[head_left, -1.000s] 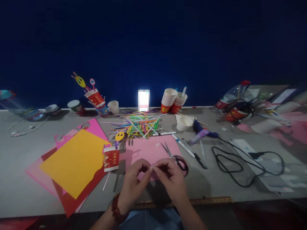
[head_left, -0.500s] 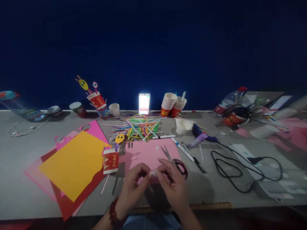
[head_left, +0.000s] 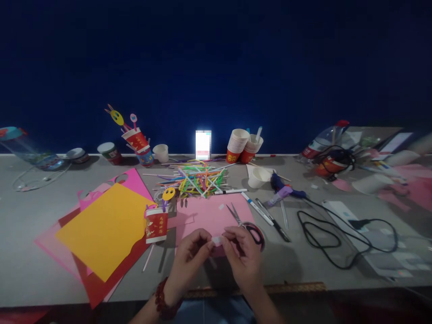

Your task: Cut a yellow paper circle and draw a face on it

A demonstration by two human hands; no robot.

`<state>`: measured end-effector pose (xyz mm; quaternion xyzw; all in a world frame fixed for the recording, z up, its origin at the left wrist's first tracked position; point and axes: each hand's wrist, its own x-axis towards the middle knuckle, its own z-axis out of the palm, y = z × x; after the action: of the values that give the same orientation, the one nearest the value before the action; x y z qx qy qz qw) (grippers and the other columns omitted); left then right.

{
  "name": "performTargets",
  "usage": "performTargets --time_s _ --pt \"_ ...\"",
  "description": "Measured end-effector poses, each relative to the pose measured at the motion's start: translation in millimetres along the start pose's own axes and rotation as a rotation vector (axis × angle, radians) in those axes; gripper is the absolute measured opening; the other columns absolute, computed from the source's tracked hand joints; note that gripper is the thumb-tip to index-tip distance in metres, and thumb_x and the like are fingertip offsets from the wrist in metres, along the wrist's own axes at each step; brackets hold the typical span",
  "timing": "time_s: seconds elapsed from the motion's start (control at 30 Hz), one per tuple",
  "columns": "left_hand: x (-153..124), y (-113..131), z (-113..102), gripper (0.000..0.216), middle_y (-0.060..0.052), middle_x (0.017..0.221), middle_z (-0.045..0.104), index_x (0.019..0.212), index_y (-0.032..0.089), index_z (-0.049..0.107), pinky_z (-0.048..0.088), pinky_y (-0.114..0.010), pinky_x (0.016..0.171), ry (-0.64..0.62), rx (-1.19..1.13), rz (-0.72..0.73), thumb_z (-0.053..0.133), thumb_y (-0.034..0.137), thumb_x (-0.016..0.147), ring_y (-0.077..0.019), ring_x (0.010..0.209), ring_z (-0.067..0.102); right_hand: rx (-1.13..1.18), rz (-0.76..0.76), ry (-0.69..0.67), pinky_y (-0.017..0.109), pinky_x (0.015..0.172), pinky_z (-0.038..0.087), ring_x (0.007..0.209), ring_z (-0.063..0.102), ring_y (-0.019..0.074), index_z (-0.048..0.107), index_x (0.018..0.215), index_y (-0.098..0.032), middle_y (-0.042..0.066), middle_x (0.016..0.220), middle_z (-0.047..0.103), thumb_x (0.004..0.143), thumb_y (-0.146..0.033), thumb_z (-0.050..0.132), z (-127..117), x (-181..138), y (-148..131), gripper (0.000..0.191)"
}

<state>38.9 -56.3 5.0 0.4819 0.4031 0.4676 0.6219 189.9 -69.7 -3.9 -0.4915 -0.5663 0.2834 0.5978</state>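
My left hand (head_left: 189,258) and my right hand (head_left: 241,256) meet just above the near edge of a pink paper sheet (head_left: 211,213). Both pinch a small pale scrap (head_left: 216,241) between their fingertips; what it is cannot be made out. A red bead bracelet (head_left: 161,297) circles my left wrist. Scissors (head_left: 245,222) with red handles lie right behind my right hand. A small red paper-cup figure (head_left: 156,223) with a yellow face on a stick stands to the left of my left hand.
Yellow, pink and red paper sheets (head_left: 104,227) lie at the left. A pile of coloured straws (head_left: 197,176), stacked paper cups (head_left: 243,145), pens (head_left: 258,208), a glue gun (head_left: 285,191) with black cable (head_left: 337,227), and a bottle (head_left: 324,137) crowd the table.
My hands stay together pinching the scrap, with only slight finger shifts. The view has dipped and steadied slightly.
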Motion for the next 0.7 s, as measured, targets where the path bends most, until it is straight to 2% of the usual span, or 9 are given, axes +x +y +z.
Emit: performTargets --time_s 0.13,0.27,0.37,0.5,0.7 --pt "-1.5 0.2 -1.4 0.023 0.0 0.072 0.055 0.08 0.017 0.06 0.041 -0.02 0.06 -0.003 0.033 0.016 0.066 0.037 0.089 -0.0111 0.065 0.051 -0.059 -0.032 -0.024 0.026 0.068 0.058 0.077 0.067 0.0166 0.065 0.102 -0.022 0.004 0.086 0.068 0.091 -0.017 0.063 -0.9 1.4 0.2 0.013" --pt "-2.4 -2.1 -5.4 0.023 -0.001 0.072 0.057 0.08 0.016 0.06 0.044 -0.022 0.062 0.01 0.133 0.058 0.061 0.036 0.092 -0.0129 0.067 0.053 -0.292 -0.275 -0.108 0.039 0.083 0.054 0.094 0.064 0.0226 0.067 0.098 -0.023 0.008 0.098 0.068 0.091 -0.014 0.06 -6.4 8.3 -8.8 0.013" --pt "-2.5 -0.7 -6.6 0.022 -0.002 0.073 0.058 0.082 0.017 0.06 0.045 -0.023 0.063 0.032 0.214 0.088 0.058 0.036 0.094 -0.014 0.068 0.055 -0.446 -0.366 -0.17 0.044 0.088 0.051 0.102 0.061 0.0256 0.069 0.1 -0.024 0.009 0.106 0.068 0.089 -0.013 0.062 -9.6 12.2 -16.4 0.017" --pt "-2.7 4.8 -5.7 0.019 -0.002 0.074 0.06 0.081 0.018 0.061 0.044 -0.023 0.063 0.076 0.405 0.198 0.056 0.03 0.094 -0.0148 0.069 0.056 -0.508 -0.405 -0.249 0.042 0.087 0.051 0.098 0.062 0.0244 0.068 0.105 -0.025 0.007 0.101 0.07 0.09 -0.012 0.06 -10.3 14.4 -21.7 0.021" --pt "-5.8 7.3 -6.4 0.014 -0.003 0.08 0.063 0.087 0.02 0.058 0.046 -0.026 0.07 0.047 0.602 0.335 0.049 0.022 0.097 -0.0162 0.076 0.059 -0.513 -0.442 -0.296 0.04 0.082 0.053 0.088 0.064 0.0227 0.067 0.102 -0.023 0.005 0.093 0.074 0.091 -0.011 0.058 -9.0 16.7 -21.8 0.019"
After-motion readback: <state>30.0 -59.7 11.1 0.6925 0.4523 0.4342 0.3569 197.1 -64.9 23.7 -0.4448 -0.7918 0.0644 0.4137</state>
